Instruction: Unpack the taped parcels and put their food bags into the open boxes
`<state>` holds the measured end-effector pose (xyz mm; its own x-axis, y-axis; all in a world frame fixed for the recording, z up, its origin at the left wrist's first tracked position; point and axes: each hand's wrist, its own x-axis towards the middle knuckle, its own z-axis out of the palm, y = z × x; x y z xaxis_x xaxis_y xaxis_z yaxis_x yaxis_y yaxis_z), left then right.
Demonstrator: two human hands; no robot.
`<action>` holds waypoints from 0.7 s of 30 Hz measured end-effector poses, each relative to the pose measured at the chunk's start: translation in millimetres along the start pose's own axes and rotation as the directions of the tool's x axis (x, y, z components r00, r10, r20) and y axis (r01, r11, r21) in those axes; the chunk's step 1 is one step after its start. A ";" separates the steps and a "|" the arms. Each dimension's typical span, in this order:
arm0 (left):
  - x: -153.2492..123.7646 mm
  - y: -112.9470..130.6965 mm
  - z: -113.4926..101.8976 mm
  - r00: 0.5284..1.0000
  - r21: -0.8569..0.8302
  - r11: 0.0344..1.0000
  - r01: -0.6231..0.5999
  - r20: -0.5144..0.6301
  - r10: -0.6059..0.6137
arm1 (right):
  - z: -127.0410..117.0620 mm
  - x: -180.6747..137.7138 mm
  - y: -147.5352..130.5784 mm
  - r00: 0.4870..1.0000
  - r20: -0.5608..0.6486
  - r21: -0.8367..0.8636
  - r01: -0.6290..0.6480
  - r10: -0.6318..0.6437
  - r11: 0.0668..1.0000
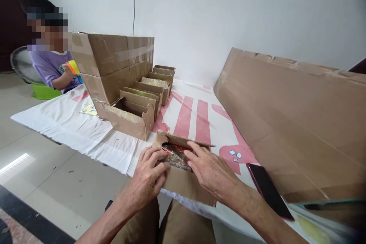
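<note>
In front of me at the table's edge is a small cardboard box (185, 187) with its top open and a flap raised along the far side. Inside lies a clear plastic packet (175, 153) with red printing. My left hand (153, 167) has its fingers curled over the left end of the box, closed on it. Across the right part of the opening reaches my right hand (206, 166), its fingers stretched and slightly apart, by the packet and the far flap. Its fingertips partly cover the box's inside.
Several open cardboard boxes (131, 124) stand in a row, beside stacked closed cartons (111, 57). A large cardboard sheet (291, 122) leans at right, near a dark phone (270, 190). A person in a purple top (47, 65) sits at left, holding something yellow and orange (73, 67).
</note>
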<state>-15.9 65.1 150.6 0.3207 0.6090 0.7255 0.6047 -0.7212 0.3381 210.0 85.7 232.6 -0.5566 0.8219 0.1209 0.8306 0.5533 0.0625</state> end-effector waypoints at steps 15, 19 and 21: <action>21.9 4.9 -20.7 0.967 0.188 0.974 -0.126 0.244 0.078 | 2.3 13.3 15.6 0.990 0.116 0.075 0.069 -0.078 0.995; 14.2 0.1 -29.7 0.993 0.338 0.938 0.080 0.052 -0.104 | 12.4 20.2 15.6 0.980 0.183 0.070 0.067 -0.079 0.995; 5.5 -7.2 -30.9 0.975 0.346 0.914 0.213 -0.014 -0.223 | 18.7 20.6 18.8 0.981 0.170 0.130 0.068 -0.090 0.989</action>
<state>-41.1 63.4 170.7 0.1680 0.7495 0.6403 0.8732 -0.4145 0.2562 213.9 115.5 217.7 -0.6233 0.7800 -0.0555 0.7819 0.6207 -0.0588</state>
